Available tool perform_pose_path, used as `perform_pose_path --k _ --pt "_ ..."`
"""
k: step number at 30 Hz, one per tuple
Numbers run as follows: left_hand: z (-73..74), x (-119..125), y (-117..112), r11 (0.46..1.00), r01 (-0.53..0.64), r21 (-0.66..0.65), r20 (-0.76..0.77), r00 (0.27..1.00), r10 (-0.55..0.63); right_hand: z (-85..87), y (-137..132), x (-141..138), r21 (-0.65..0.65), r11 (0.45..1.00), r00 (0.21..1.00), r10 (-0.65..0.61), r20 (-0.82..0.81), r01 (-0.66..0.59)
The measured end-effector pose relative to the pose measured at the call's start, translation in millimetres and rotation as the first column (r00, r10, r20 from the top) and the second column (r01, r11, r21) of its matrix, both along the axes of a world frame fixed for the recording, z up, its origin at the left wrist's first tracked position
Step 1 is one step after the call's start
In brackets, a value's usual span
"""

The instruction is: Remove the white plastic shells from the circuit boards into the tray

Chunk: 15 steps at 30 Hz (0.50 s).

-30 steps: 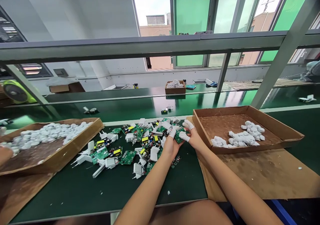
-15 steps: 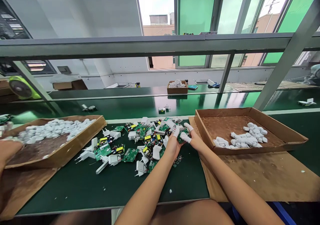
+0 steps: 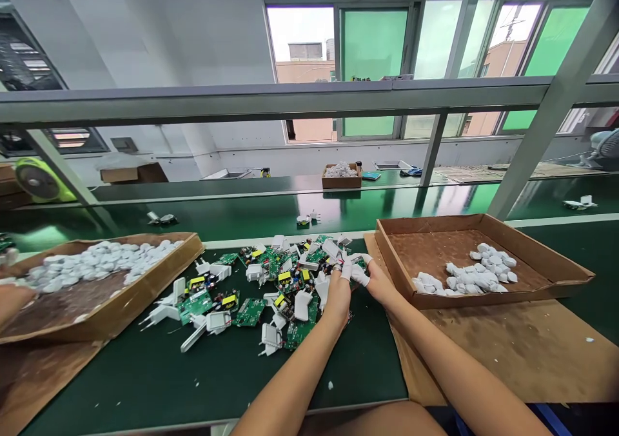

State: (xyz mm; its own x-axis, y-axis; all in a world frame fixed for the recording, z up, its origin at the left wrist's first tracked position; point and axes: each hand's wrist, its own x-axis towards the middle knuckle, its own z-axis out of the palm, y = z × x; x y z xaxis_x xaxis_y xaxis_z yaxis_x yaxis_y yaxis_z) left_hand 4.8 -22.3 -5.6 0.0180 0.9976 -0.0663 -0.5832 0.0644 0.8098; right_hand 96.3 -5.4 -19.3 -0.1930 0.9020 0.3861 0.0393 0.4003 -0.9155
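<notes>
My left hand [image 3: 340, 294] and my right hand [image 3: 376, 278] meet at the right edge of a pile of circuit boards and white plug housings [image 3: 303, 306]. White covers sit on the fingertips of both hands. The fingers of each hand are closed around a small green circuit board, now mostly hidden by them. White plug adapters with wires and pins [image 3: 218, 321] lie in the pile, along with loose green boards [image 3: 249, 312] bearing yellow parts.
To the right a shallow cardboard tray [image 3: 488, 299] holds a cluster of white lumps [image 3: 483, 271]. Another cardboard tray [image 3: 145, 294] with many white pieces stands left, where a co-worker's arm [image 3: 17, 304] reaches in. Behind runs a green belt [image 3: 242, 217] under a metal rail [image 3: 217, 104].
My fingers have closed in over the circuit board, which showed plainly before. Both hands have drawn closer together. The head view has tilted up slightly.
</notes>
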Motion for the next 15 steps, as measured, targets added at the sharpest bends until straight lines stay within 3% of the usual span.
perform_pose_path --k 3,7,11,15 --pt "9.0 -2.3 -2.3 0.999 0.04 -0.018 0.031 0.999 -0.04 0.8 -0.3 -0.5 -0.017 1.0 0.999 0.007 -0.032 -0.008" --pt "17.1 -5.4 -3.3 0.993 0.102 -0.055 0.053 0.994 -0.099 0.8 1.1 1.4 -0.067 0.988 0.98 0.126 -0.157 -0.137" --pt "15.6 -4.8 -4.2 0.989 0.136 -0.056 0.024 0.991 -0.134 3.1 1.5 2.1 -0.087 0.993 0.986 0.07 -0.149 -0.084" --pt "18.3 -3.2 -8.9 0.992 0.124 -0.02 0.008 0.992 -0.124 8.5 -2.6 0.3 -0.012 0.999 0.991 0.033 -0.13 -0.034"
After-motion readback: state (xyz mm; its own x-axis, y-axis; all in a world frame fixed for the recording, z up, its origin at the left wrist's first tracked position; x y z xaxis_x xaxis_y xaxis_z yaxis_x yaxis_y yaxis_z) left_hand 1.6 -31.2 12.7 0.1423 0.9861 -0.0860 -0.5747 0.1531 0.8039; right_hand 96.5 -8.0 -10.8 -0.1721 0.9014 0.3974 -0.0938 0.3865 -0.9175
